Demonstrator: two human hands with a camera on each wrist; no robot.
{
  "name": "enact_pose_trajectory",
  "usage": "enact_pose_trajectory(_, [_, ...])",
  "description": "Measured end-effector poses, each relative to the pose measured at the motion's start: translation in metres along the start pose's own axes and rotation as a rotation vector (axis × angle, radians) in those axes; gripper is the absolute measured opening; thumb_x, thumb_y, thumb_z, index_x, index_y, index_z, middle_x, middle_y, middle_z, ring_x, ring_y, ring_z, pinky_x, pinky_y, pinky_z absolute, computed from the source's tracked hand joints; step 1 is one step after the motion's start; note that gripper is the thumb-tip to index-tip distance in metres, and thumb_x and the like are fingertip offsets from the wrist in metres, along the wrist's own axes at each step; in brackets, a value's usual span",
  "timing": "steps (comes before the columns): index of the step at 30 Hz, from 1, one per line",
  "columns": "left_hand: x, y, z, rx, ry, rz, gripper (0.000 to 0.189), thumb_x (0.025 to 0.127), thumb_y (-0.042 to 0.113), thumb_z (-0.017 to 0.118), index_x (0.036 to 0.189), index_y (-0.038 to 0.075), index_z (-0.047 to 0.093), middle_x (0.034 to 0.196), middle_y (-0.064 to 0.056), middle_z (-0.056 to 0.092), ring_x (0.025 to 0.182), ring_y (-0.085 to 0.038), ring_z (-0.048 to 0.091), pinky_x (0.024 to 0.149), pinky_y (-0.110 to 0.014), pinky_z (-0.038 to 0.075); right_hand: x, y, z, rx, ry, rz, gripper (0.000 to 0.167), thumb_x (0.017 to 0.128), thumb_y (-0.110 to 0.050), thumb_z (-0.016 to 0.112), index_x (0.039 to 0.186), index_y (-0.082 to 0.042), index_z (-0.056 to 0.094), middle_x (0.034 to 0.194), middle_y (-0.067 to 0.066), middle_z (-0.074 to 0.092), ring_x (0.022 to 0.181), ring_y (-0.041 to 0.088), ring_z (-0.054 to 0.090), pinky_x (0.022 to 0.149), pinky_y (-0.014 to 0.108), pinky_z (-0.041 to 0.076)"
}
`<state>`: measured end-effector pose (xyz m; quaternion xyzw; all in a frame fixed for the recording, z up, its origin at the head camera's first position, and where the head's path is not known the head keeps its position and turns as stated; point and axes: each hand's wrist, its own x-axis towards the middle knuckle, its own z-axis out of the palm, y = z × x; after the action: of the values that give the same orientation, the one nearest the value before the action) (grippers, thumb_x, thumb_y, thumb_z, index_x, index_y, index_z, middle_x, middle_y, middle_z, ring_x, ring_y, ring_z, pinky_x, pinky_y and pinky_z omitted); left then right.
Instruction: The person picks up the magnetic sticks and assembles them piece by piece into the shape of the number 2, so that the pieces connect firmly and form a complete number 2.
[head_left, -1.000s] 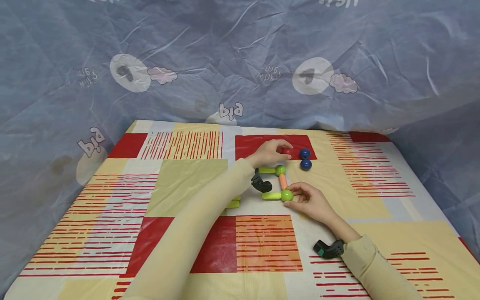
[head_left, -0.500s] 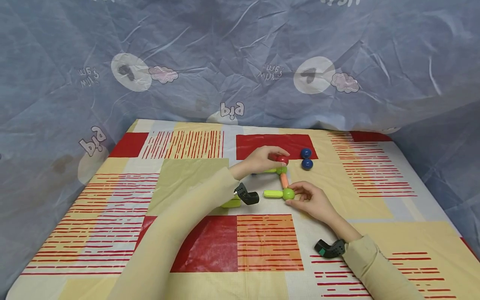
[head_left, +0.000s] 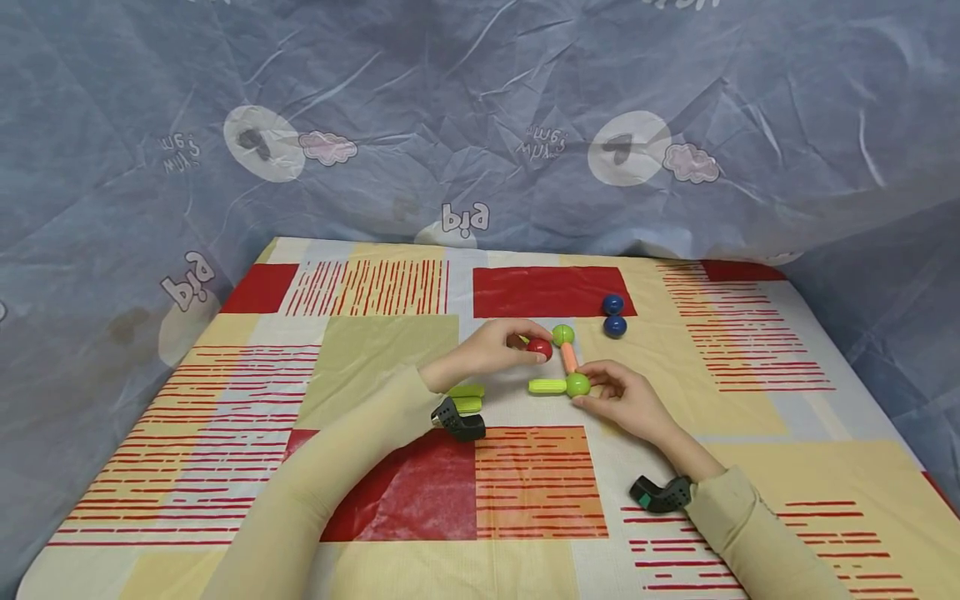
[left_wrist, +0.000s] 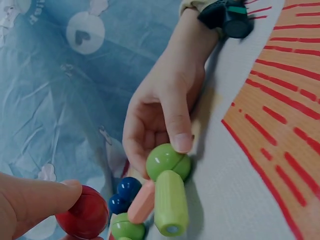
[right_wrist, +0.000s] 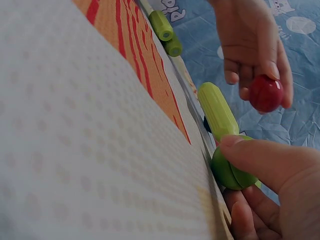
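Note:
My left hand (head_left: 487, 346) pinches a red ball (head_left: 540, 349) between thumb and fingers, above the cloth. To its right, my right hand (head_left: 626, 402) pinches the near green ball (head_left: 577, 384) of a joined piece. From that ball a ridged light-green rod (head_left: 547, 387) points left; its bare end shows a silvery disc in the left wrist view. A salmon-coloured rod (head_left: 568, 358) links it to a far green ball (head_left: 563, 335). Another green rod, at the far ball's left, is mostly hidden behind my left hand. The right wrist view shows the red ball (right_wrist: 266, 93) apart from the near light-green rod (right_wrist: 218, 110).
Two loose green rods (head_left: 467, 398) lie side by side near my left wrist. Two blue balls (head_left: 614, 315) sit together beyond the joined piece. A patterned cloth (head_left: 397, 492) covers the table, with a blue-grey sheet (head_left: 480, 125) hanging behind it.
My left hand has lifted the red ball from beside the blue balls and carried it left and nearer, past the far green ball. My right hand keeps its hold on the near green ball.

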<state>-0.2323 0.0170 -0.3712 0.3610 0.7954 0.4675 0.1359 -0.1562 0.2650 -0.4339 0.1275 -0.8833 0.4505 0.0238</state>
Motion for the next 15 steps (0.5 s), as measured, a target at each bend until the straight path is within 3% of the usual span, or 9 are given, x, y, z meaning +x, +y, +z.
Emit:
enact_pose_trajectory(9, [-0.025,-0.019,0.003,0.018,0.011,-0.101,0.035,0.083,0.019,0.072,0.116,0.009,0.065,0.107,0.002,0.063,0.089,-0.013,0.059,0.079,-0.024,0.047,0.001,0.000,0.001,-0.006,-0.008,0.003,0.041,0.078,-0.028,0.078,0.114,-0.015,0.063,0.100,0.001,0.063,0.076,0.018,0.054,0.062,0.022,0.044])
enact_pose_trajectory(15, [-0.036,-0.027,0.005,0.012,0.018,-0.091,0.031,0.084,0.016,0.072,0.113,0.010,0.065,0.106,0.000,0.062,0.087,-0.015,0.059,0.080,-0.025,0.048,0.001,0.000,0.000,-0.011,-0.010,0.001,0.042,0.079,-0.029,0.077,0.115,-0.015,0.063,0.101,0.001,0.063,0.076,0.017,0.053,0.063,0.022,0.044])
